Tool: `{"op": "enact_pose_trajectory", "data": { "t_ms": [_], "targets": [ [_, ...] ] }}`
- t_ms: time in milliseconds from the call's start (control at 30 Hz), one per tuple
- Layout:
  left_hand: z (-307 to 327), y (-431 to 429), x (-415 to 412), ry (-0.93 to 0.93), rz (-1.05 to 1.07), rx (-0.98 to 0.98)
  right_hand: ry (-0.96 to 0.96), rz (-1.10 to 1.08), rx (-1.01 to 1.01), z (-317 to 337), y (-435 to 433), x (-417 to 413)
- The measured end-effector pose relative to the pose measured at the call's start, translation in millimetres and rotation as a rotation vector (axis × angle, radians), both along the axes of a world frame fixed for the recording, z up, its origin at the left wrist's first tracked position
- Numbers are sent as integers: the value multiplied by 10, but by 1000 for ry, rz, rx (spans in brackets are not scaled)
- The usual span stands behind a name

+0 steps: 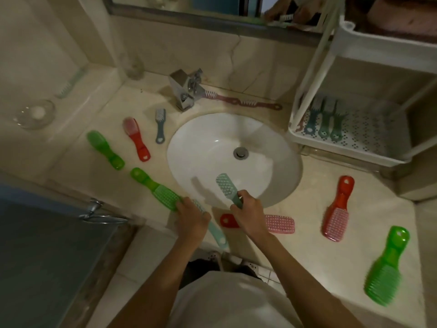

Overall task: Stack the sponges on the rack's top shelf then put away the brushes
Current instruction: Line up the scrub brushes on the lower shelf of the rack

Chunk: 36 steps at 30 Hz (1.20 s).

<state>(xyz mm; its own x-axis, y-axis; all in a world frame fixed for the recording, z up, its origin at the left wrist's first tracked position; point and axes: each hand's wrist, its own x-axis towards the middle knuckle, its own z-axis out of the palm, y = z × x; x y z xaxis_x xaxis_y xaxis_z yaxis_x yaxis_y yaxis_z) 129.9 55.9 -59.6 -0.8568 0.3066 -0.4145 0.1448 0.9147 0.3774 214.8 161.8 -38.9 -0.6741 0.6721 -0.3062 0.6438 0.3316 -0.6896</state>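
Cream stone is making up the bench (pixel 295 233), the biggest thing in view, and it is running around a round white sink (pixel 212 143) in its middle. A white rack (pixel 354 147) is standing at the back right corner, just beside the sink's rim. Its lower shelf is holding three small teal brushes (pixel 324 121) side by side, with open room to their right. The top shelf is mostly out of view, so the sponges cannot be told.

Three big green brushes are lying on the bench: one (pixel 387 268) close to the front right edge, one (pixel 156 189) at the front left, one (pixel 104 149) farther left. Three big red brushes are lying here too: one (pixel 337 209) on the right, one (pixel 137 138) on the left, one (pixel 279 223) at the front edge, partly under the right arm. A small blue-grey brush (pixel 160 125) is lying left of the tap (pixel 186 88). Two thin pink brushes (pixel 241 101) are lying end to end behind the sink.

The right hand (pixel 248 214) is closing its grip around the handle of a small teal brush (pixel 227 188), holding it over the sink's front part. The left hand (pixel 191 216) is closing its grip on another pale teal brush (pixel 217 233) at the front edge, touching the green one beside it.
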Motion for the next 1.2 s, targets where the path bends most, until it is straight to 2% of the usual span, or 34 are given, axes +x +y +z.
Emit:
{"op": "enact_pose_trajectory", "data": {
  "t_ms": [133, 467, 567, 667, 767, 1033, 1200],
  "targets": [
    [-96, 41, -60, -36, -103, 83, -33, 2, 23, -19, 26, 23],
    [-115, 203, -114, -60, -189, -5, -79, -67, 39, -10, 159, 80],
    [-52, 242, -164, -21, -207, 46, -65, -98, 49, 14, 203, 116],
    [116, 406, -233, -30, -137, 206, -39, -159, 66, 55, 311, 166],
    [319, 679, -270, -88, -159, 350, 23, -254, 74, 124, 456, 276],
    [774, 1684, 202, -389, -572, 384, 214, -661, 140, 390, 1220, 830],
    [967, 2359, 493, -534, -511, 476, 237, -765, 154, 504, 1939, 1020]
  ]
}}
